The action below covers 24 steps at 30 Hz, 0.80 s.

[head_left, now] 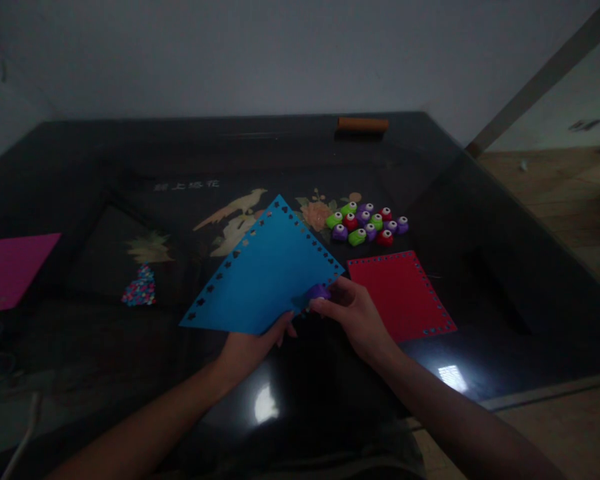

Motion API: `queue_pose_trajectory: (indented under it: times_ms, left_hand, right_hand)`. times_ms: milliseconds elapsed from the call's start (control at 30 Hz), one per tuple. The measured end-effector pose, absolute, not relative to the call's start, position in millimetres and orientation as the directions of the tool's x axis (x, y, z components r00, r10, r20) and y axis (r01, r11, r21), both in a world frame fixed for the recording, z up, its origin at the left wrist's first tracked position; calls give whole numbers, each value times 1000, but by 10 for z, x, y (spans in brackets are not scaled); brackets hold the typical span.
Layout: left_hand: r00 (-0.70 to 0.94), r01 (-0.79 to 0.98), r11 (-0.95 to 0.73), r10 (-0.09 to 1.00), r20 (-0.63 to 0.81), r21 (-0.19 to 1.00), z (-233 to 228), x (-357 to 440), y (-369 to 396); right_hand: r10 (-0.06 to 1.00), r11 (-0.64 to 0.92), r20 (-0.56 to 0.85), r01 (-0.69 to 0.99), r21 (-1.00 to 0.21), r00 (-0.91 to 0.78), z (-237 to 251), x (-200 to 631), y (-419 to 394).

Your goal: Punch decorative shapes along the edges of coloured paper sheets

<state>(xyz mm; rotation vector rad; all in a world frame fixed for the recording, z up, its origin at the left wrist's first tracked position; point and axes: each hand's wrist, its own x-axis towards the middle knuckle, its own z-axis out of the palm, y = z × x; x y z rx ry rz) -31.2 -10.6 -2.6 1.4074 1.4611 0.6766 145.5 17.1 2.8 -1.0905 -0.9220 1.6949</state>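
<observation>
Blue sheet [267, 277]: between both hands, lifted off the table [480, 267]
Left hand [247, 350]: pinches its near edge
Right hand [353, 313]: clamps purple punch [319, 292] on its corner

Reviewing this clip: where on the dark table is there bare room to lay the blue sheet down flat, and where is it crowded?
Bare table lies between the pink sheet and the blue sheet, and along the far edge left of the brown roll. Crowded: the punches, red sheet, right hand and left hand.

A short line of pale characters [186, 185] is seen on the dark glossy bench [80, 153], left of centre; it cannot be read.
</observation>
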Motion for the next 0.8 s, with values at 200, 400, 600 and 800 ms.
queue_pose_trajectory:
  times_ms: [200, 400, 600, 800]
  left_hand:
    - [120, 413, 186, 959, -255, 891, -21, -315, -104]
    - [120, 419, 167, 964, -237, 893, -12, -308, -108]
    - [112, 432, 149, 970, -217, 890, -27, -310, -113]
    - [117, 433, 160, 966, -231, 887, -25, -310, -119]
  right_hand:
    - [939, -325, -273, -281, -903, -207, 35, 1451, 170]
    - [940, -322, -272, -272, -907, -205, 29, 1450, 170]
    - [946, -300, -248, -271, -915, -210, 34, 1454, 167]
    - [950, -280, -218, -293, -914, -225, 7, 1449, 168]
